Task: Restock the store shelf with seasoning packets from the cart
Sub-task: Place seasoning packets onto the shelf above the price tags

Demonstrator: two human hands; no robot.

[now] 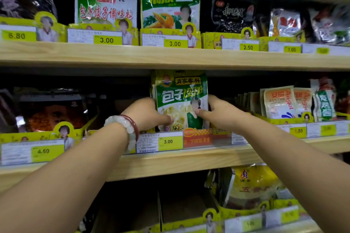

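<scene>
- Left hand [149,113] and right hand [219,111] clamp the green packet [180,98], thumbs in front.
- Packet stands upright in its middle shelf [170,162] slot; it looks nearly placed. Cart unseen, remaining stock unknown.

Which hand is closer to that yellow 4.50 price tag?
Left. The left hand grips the green seasoning packet's left edge, up and right of the 4.50 price tag; the right hand is farther right, on the packet's other edge.

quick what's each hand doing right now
Left hand: grips the green packet by its left edge.
Right hand: grips its right edge.
</scene>
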